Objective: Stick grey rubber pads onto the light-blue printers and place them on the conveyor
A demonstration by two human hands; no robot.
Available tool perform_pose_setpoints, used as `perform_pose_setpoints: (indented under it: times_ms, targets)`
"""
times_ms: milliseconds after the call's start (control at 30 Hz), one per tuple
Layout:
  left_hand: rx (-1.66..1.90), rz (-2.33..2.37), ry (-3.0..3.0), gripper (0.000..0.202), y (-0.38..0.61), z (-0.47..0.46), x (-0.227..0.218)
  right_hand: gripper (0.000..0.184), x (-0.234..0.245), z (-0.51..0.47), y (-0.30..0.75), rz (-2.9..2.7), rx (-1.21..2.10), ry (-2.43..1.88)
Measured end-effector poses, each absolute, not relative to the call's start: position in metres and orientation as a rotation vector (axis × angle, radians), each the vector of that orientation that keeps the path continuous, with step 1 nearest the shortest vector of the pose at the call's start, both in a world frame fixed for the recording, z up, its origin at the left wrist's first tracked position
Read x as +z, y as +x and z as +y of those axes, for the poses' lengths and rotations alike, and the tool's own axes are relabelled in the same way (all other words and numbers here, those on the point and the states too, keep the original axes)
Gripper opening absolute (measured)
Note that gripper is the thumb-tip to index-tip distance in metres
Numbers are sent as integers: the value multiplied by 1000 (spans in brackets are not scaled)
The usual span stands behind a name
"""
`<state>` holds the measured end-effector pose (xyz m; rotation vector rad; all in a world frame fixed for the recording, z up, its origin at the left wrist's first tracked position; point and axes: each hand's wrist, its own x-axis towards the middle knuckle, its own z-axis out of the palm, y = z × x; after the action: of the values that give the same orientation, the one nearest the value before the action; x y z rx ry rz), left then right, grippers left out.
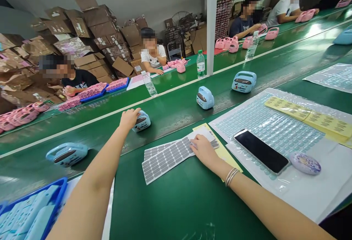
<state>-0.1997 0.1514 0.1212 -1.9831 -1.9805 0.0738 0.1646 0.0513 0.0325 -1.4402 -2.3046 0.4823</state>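
Head view: left hand [129,117] half hides blue case [143,122].

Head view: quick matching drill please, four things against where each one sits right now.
1 left hand
2 right hand
3 black phone
4 green-capped bottle

A on the pad sheet
B beside the white post
C closed over the blue case on the belt
D flat on the grey sticker sheet

Pairs: 1-C, 2-D, 3-A, 4-B.

Thin bangles [231,176] above bare right hand [205,151]
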Motion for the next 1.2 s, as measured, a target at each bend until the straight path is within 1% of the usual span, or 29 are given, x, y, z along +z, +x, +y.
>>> perform_pose_setpoints:
  times_ms: [33, 100, 167, 233, 333, 467, 567, 800, 967, 1100, 1200]
  targets:
    - [27, -1958, -1972, 43, -194, 149, 121, 11, 32, 50, 160, -2292, 478, -1468]
    - [-182, -1873, -2042, 51, -171, 141, 121, 13, 31, 51, 153, -2274, 469, -1510]
    - [-436, -1701, -2294, 53, -135, 128, 115, 14, 32, 54, 148, -2269, 469, -1538]
    - [-461, -1465, -2642, 46, -95, 109, 100, 12, 34, 59, 143, -2270, 475, -1571]
    - [-449, -1305, -2846, 33, -50, 75, 66, 13, 36, 65, 137, -2257, 492, -1638]
    - [-669, -1368, -2790, 23, -30, 41, 25, 13, 35, 70, 132, -2214, 526, -1694]
    - [-866, -1428, -2704, 20, -32, 32, 10, 11, 34, 72, 131, -2178, 564, -1679]
    - [-1028, -1439, -2664, 19, -33, 31, 6, 10, 27, 77, 129, -2094, 619, -1621]
    - [-1076, -1448, -2655, 29, -33, 29, 3, 12, 18, 78, 131, -2048, 624, -1553]
    - [-1114, -1453, -2659, 24, -34, 28, 2, 15, 11, 79, 132, -1995, 623, -1499]
    - [-1133, -1476, -2659, 26, -34, 28, 2, 16, 5, 80, 135, -1920, 606, -1451]
